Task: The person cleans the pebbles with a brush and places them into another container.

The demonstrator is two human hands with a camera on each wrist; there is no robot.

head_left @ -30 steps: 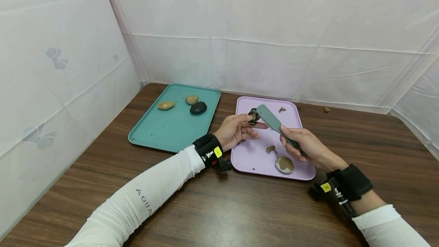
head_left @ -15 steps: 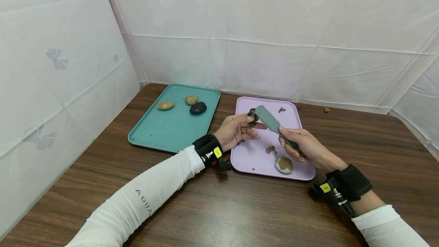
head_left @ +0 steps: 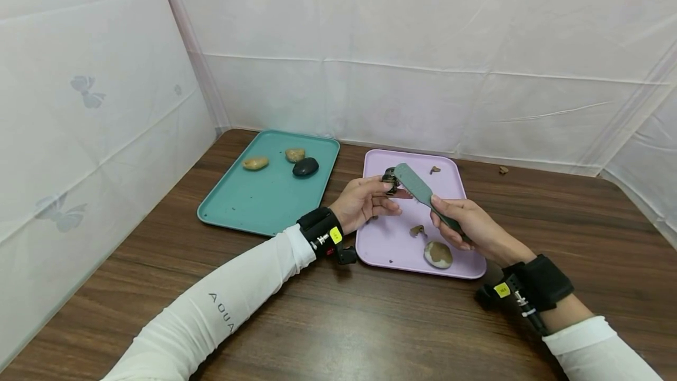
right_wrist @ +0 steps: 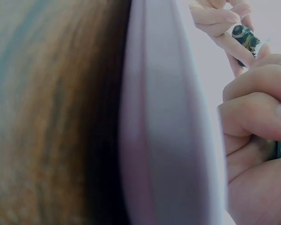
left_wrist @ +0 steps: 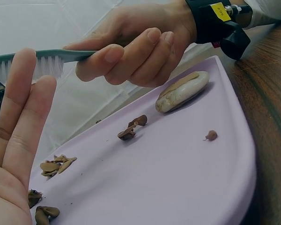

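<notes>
— Since a second ago, little has shifted; only the brush (head_left: pixel 421 191) has slid slightly left across the dark stone (head_left: pixel 390 180).
— Who holds what?
— Left hand (head_left: pixel 365 201) pinches that stone above the pink tray (head_left: pixel 394 246); right hand (head_left: pixel 471 225) grips the brush handle, bristles on it.

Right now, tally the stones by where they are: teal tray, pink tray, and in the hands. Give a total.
Teal tray: 3 stones, two tan and one black.
Pink tray: 1 pale stone.
Left hand: 1 dark stone, under the green brush.
Total: 5 stones.
</notes>
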